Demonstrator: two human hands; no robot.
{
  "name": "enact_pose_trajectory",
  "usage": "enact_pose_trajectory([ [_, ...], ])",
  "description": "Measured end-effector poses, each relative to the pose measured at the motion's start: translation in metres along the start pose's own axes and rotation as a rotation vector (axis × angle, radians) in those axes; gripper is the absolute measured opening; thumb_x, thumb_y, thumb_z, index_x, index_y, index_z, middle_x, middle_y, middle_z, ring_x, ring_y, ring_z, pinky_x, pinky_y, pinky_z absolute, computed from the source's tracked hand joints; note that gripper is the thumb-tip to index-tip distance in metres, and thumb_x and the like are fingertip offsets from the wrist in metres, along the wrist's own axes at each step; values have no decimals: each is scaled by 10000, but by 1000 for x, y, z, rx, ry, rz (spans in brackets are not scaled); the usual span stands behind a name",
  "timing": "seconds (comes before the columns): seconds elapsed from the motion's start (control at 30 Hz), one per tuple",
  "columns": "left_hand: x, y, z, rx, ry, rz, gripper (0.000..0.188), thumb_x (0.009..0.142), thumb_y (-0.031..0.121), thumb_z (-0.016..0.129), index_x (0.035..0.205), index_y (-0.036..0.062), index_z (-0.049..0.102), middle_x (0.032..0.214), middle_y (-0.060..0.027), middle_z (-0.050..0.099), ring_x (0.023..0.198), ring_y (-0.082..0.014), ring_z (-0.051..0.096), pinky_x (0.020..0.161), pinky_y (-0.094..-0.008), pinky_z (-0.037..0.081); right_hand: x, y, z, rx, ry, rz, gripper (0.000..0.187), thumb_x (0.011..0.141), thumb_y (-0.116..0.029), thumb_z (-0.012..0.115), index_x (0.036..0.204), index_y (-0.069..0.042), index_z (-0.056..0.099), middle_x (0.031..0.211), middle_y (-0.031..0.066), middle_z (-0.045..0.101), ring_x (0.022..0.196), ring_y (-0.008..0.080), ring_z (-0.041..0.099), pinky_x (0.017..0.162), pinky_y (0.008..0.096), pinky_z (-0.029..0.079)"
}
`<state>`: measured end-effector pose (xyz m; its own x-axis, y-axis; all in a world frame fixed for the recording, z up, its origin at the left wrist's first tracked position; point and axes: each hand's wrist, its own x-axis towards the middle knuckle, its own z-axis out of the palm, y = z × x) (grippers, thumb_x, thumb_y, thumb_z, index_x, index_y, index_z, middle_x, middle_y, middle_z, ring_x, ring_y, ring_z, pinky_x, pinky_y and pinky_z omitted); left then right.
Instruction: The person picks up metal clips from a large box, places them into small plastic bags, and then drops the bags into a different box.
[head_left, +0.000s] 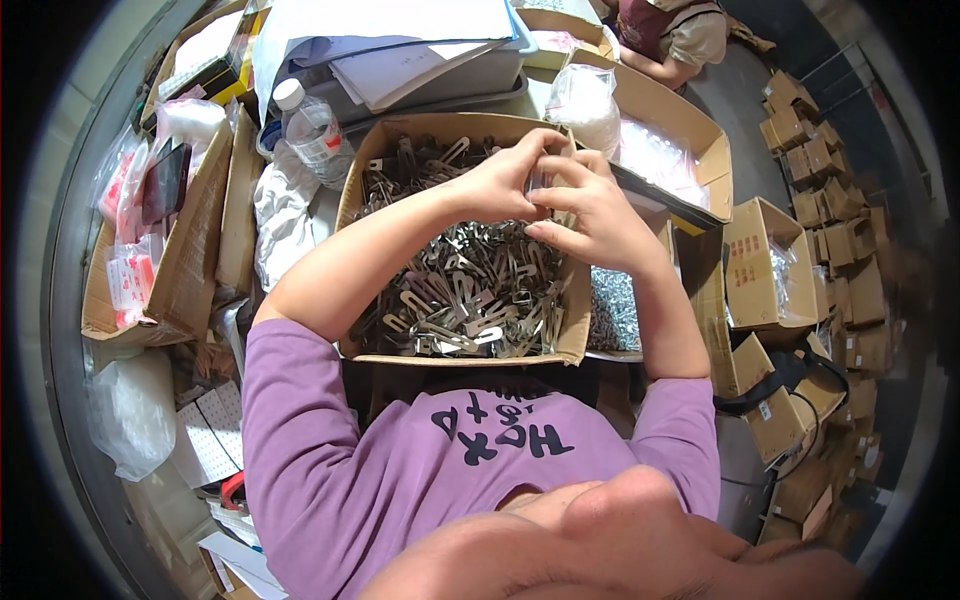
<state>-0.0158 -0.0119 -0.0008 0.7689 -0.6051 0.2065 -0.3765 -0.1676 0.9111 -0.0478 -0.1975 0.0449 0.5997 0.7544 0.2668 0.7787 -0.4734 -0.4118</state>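
An open cardboard box (pixel 465 358) in front of me is heaped with slotted flat metal pieces (pixel 470 290). Over its far right part my two hands meet, above the pieces. My left hand (pixel 503 180) has its fingers curled in a pinch. Facing it, my right hand (pixel 592 215) is bent, its thumb and fingers drawn toward the left fingertips. Between them shows a small greyish, shiny thing (pixel 540 182), mostly hidden by the fingers, and its kind cannot be made out.
Right of the box lies a heap of small silvery screw-like parts (pixel 614 310). A capped bottle (pixel 312 135) stands at the far left, beside a grey bin (pixel 440 92) with papers. Another box (pixel 710 140) holds plastic bags. A co-worker's arm (pixel 655 68) shows at the far right.
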Motion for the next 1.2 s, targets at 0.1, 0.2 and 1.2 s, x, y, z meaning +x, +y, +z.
enact_pose_trajectory([
  [0.1,1,1,3,143,123,33,694,630,130,731,1226,10,396,1071,-186,574,995,-248,583,866,-330,465,-5,7,1,-133,66,-9,317,782,-258,670,1021,-50,653,1168,104,574,1112,312,454,975,416,369],
  [0.2,1,3,4,62,124,-192,370,693,126,760,954,32,517,824,-18,558,781,-96,529,722,-266,468,-10,30,-10,313,205,84,303,802,-176,627,1078,-49,631,1106,109,625,1003,280,582,900,389,444],
  [1.2,1,-3,11,-113,-50,-170,396,710,172,784,972,43,517,843,4,530,784,-84,511,707,-238,445,-2,35,-14,475,206,99,125,797,-69,660,894,7,639,790,14,626,714,54,566,632,211,463],
])
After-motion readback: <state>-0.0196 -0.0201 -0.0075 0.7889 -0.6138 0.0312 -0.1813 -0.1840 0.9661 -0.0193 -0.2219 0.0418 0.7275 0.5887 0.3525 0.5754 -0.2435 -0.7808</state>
